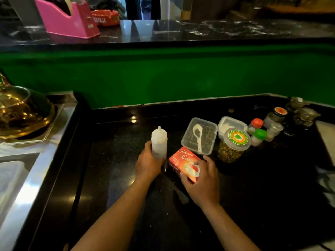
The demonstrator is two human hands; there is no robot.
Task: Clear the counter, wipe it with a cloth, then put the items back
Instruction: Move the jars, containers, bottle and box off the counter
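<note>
On the glossy black stone counter (112, 178), the left hand (147, 164) grips the upright translucent white plastic squeeze bottle (159, 142), standing at its twelve o'clock. The right hand (203, 180) curls over the red cardboard tea box (183, 160), whose long axis runs toward ten o'clock; each hand has its own item.

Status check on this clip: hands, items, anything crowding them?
Left hand grips squeeze bottle, upright on black counter. Right hand holds red tea box. Spoon tub and green-lidded jar crowd the box.
</note>
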